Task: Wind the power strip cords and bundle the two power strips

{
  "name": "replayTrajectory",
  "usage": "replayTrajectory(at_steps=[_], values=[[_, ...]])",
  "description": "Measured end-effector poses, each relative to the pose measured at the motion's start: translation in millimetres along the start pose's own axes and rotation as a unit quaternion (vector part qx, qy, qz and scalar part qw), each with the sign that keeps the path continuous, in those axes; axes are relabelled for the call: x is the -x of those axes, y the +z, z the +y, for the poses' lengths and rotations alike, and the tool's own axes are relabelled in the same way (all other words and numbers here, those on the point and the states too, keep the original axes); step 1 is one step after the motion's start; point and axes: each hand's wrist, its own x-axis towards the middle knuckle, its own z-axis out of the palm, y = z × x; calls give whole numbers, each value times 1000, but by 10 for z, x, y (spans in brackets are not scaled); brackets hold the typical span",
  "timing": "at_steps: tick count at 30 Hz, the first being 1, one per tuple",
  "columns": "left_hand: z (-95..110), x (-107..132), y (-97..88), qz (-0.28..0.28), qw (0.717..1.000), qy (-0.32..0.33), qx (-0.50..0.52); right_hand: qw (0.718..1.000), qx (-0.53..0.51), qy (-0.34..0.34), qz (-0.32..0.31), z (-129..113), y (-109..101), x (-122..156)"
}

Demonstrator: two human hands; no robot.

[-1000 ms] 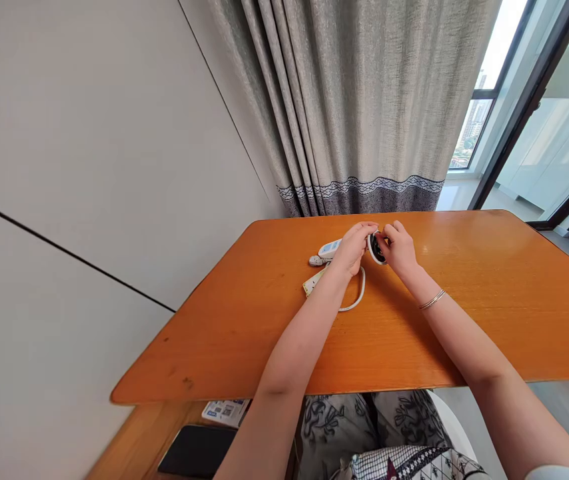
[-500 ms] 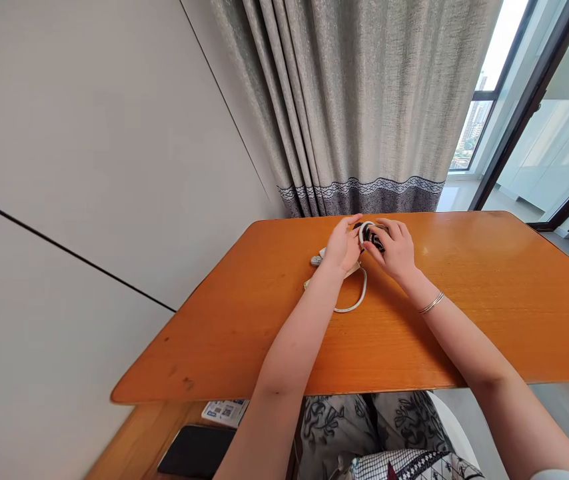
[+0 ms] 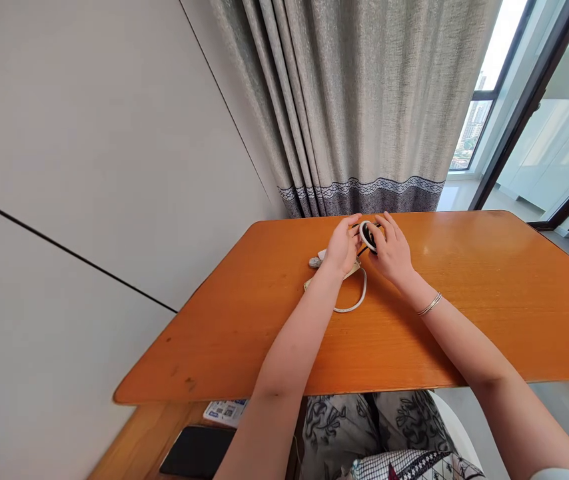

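Note:
Between my two hands, above the far half of the table, is a coiled cable, a white loop with black strands inside it. My left hand has its fingers curled at the loop's left side, gripping it. My right hand pinches the right side with thumb and fingers, partly hiding the black strands. Below my left hand lies a cream, flat object, mostly covered by hand and wrist. A white cord curves from it on the tabletop. A pale grey plug-like end sticks out left of the hand.
The orange-brown wooden table has rounded corners and stands against a pale wall. Behind it hangs a grey curtain, with a window to the right. Below the front left edge, a black phone and a printed packet lie on a wooden surface.
My right hand has shifted slightly left, its fingers lifting and spreading a little more. The white loop shows more fully, and a black strand is visible under it. My left hand stays nearly still.

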Motion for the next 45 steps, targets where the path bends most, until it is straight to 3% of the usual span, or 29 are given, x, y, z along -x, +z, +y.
replayTrajectory(at_steps=[6,15,22,25,29,36,45], values=[[-111,-27,9,-5,1000,-6,11,999,-22,23,7,96,0,-21],[-298,-51,44,12,999,34,-4,992,12,110,-54,71,-130,-65],[-438,-60,59,15,999,17,-25,989,25,95,-111,107,-308,-157],[-558,-107,39,29,996,45,-78,987,17,100,-126,123,-355,-191],[-681,-167,-7,13,977,88,-196,986,-24,124,-111,161,-347,-196],[-721,-227,-31,-14,991,34,-131,992,-55,96,-55,252,-260,-163],[-811,-324,-138,3,977,104,-185,995,29,84,-44,196,-326,-172]])
